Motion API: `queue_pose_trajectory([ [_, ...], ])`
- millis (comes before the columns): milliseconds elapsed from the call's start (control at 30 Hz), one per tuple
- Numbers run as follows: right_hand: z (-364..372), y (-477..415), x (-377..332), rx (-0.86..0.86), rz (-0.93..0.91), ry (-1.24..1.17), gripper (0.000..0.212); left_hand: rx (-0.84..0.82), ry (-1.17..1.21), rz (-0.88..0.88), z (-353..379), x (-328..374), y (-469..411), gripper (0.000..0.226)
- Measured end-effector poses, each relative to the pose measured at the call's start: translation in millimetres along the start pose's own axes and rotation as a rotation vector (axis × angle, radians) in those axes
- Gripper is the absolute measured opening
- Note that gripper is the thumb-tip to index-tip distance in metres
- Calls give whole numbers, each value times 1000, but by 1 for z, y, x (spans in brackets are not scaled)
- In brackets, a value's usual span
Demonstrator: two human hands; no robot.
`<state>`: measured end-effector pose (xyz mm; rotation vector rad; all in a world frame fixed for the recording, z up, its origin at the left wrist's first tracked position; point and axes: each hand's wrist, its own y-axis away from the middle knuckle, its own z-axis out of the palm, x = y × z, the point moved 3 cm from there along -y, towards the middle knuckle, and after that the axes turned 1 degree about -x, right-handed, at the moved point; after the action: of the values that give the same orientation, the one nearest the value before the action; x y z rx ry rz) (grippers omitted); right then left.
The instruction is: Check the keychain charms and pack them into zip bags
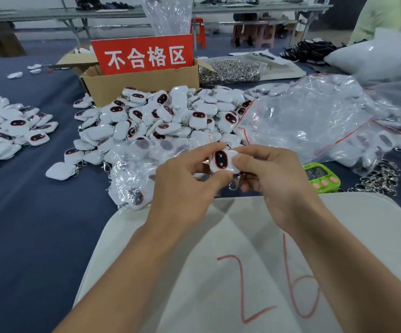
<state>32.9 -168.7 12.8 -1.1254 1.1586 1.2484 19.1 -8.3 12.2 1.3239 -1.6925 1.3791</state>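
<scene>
Both hands, the left hand [185, 188] and the right hand [274, 179], pinch one charm [221, 161] above the surface [38, 212]. A big pile [161, 116] waits. Some bags [132, 179] look filled, maybe. Lots is left to do.

Soft, bright light from above puts white shine on the clear crinkly plastic bags [314, 116] and faint grey shadows on the white cloth [230, 212], while the far edges look bent and blurry.
</scene>
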Motion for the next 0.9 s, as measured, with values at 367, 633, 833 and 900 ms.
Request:
queue_pose_trajectory([
  [367, 4, 5, -6, -258, -65, -59, 19, 82, 97, -79, -3, -7, -5, 43],
  [633, 7, 2, 1, -142, -74, 58, 29, 67, 245, -88, -4, -4, -5, 10],
  [833, 10, 0, 12, -107, -13, 112, 23, 122, -64, -70, -3, -8, 0, 20],
  [900, 16, 2, 14, -129, 56, -46, 24, 131, -114, -51, -4, -5, 1, 28],
])
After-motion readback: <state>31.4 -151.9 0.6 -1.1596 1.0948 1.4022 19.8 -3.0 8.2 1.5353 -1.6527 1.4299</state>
